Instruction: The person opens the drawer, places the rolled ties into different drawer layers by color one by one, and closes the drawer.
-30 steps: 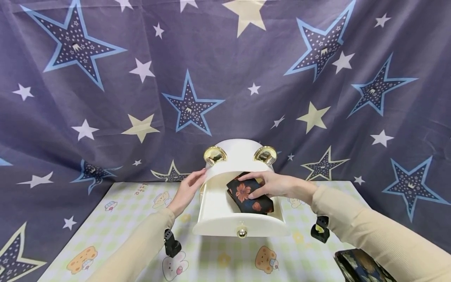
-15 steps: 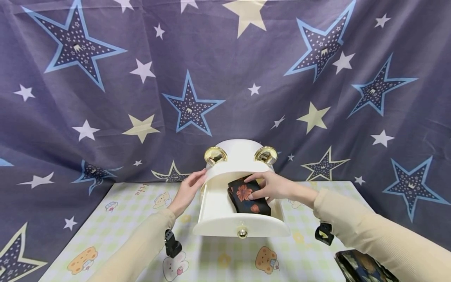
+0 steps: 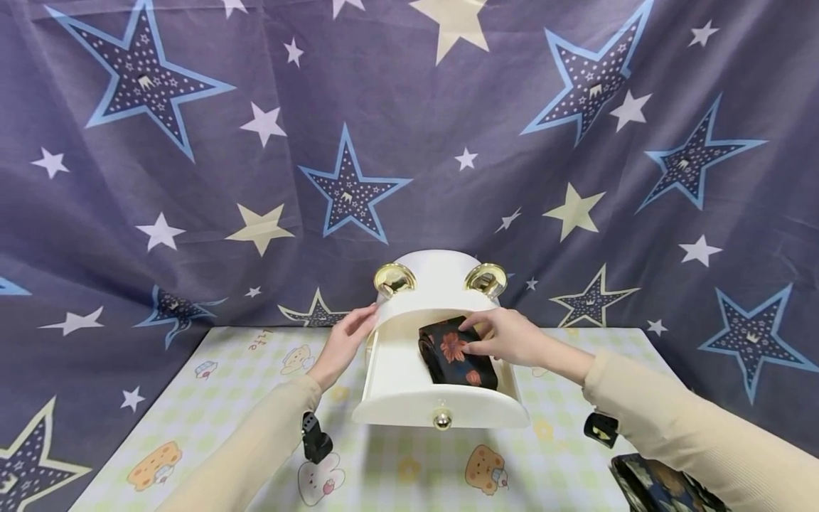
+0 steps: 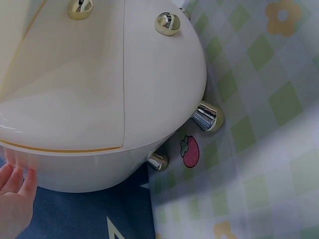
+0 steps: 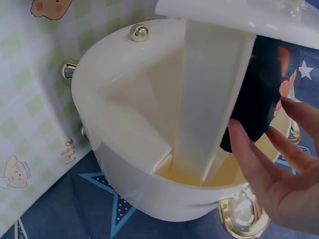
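inside white drawer (image 3: 399, 414): folded dark floral cloth (image 3: 453, 364)

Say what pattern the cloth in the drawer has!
The cloth has reddish-orange flowers on black, clearest in the head view.

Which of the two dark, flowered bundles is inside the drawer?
The bundle at the right hand; the other bundle lies outside the drawer, partly behind the right sleeve.

Right hand (image 3: 517, 340) hides part of the cloth (image 3: 441, 359); right of that grip and nearer, a second bundle (image 3: 655, 478) — partly behind the sleeve (image 3: 697, 435) — is cut by the head view's bottom edge.
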The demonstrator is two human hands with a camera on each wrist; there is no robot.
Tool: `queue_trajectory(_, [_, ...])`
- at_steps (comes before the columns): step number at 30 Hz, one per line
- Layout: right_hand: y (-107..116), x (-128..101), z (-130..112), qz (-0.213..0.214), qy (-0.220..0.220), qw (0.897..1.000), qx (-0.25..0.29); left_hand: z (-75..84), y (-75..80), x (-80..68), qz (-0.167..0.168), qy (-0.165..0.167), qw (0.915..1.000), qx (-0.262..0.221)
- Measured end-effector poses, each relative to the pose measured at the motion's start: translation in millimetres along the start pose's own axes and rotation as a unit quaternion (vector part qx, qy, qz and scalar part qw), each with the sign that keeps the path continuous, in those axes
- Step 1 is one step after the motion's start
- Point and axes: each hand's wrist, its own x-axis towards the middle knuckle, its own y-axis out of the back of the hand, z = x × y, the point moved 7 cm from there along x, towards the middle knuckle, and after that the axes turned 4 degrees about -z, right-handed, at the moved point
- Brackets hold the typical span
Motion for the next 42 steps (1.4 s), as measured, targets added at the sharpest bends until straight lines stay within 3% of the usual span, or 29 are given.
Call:
queue_trajectory(6, [9,-9,-6,0.05,0.009,0.998,-0.046,1.1,-0.6,1.1,-0.001,-0.005,1.0,-0.003])
queue_trajectory(12, [15,-21,-10,0.077,0.013,0.996,-0.048,3.0,-0.5,1.2,0.0,-0.008,1.0,-0.003])
queue_trajectory(27, [10,-54,-29,0.126,0.087,0.987,-0.054,1.0,-1.1,-1.3,-0.002,0.004,1.0,-0.003])
queue_trajectory(31, [11,-63,-36,0.158,0.118,0.978,-0.072,2.2,-1.3,-0.9,-0.003,0.001,1.0,-0.004])
queue_trajectory(42, [3,-87,-53,0.233,0.224,0.941,-0.101,1.4,-1.3,-1.4,0.001,0.008,1.0,-0.004])
